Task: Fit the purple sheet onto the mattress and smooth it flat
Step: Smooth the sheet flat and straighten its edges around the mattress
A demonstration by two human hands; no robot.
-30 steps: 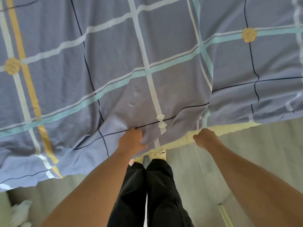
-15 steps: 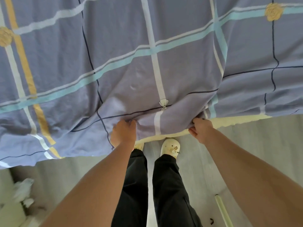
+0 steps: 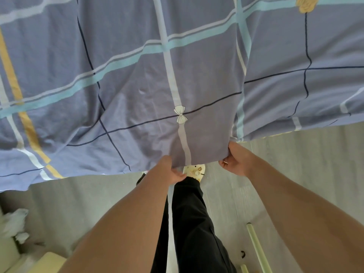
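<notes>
The purple sheet (image 3: pixel 137 79), checked with white, teal, yellow and dark lines, covers the upper two thirds of the head view and hangs over the near edge of the bed. My left hand (image 3: pixel 167 171) grips the sheet's hem from below, near a white stripe. My right hand (image 3: pixel 235 160) pinches the hem a short way to the right, at a fold. A thin strip of pale yellow mattress (image 3: pixel 275 134) peeks out under the sheet's edge on the right. A white bow print (image 3: pixel 180 114) lies just above my hands.
Grey wood-look floor (image 3: pixel 305 174) lies below the bed edge. My dark trousers and a pale slipper (image 3: pixel 194 171) stand close to the bed. A pale green pole (image 3: pixel 258 247) lies on the floor at the right; white crumpled items (image 3: pixel 14 223) sit at the lower left.
Both hands have pulled the sheet's hem down and toward me. The yellow mattress strip that showed between and beside my hands is now nearly all covered.
</notes>
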